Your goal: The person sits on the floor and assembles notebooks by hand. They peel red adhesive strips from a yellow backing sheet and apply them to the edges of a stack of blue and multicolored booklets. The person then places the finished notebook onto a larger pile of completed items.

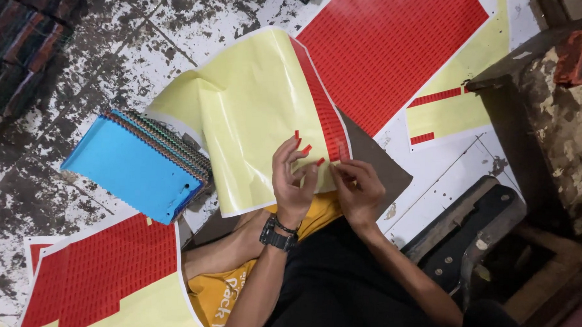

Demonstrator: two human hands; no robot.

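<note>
Head view, read from left to right. A stack of spiral-bound notebooks with a blue plastic cover (139, 168) lies on the paint-flecked white floor (115, 41), just beside the curled yellow backing sheet with a remaining strip of small red stickers along its right edge (254, 110); below the stack lies a second red sticker sheet on yellow backing (103, 273). The left hand (292, 178), a black watch on its wrist, has its fingers (290, 152) raised and spread, with several small peeled red stickers (306, 148) clinging to the tips. The right hand (360, 188) pinches at the lower end of the red strip, its fingers closed on the sheet's edge; whether a sticker is between them cannot be told. A full red sticker sheet (385, 51) lies beyond, and a dark worn wooden block (550, 114) stands at the far right. Judged risk: the loose stickers may fold onto each other or drop from the fingertips, since only light adhesion holds them; the curled backing may spring and hamper peeling. The notebooks crowd the sheet's left side.
</note>
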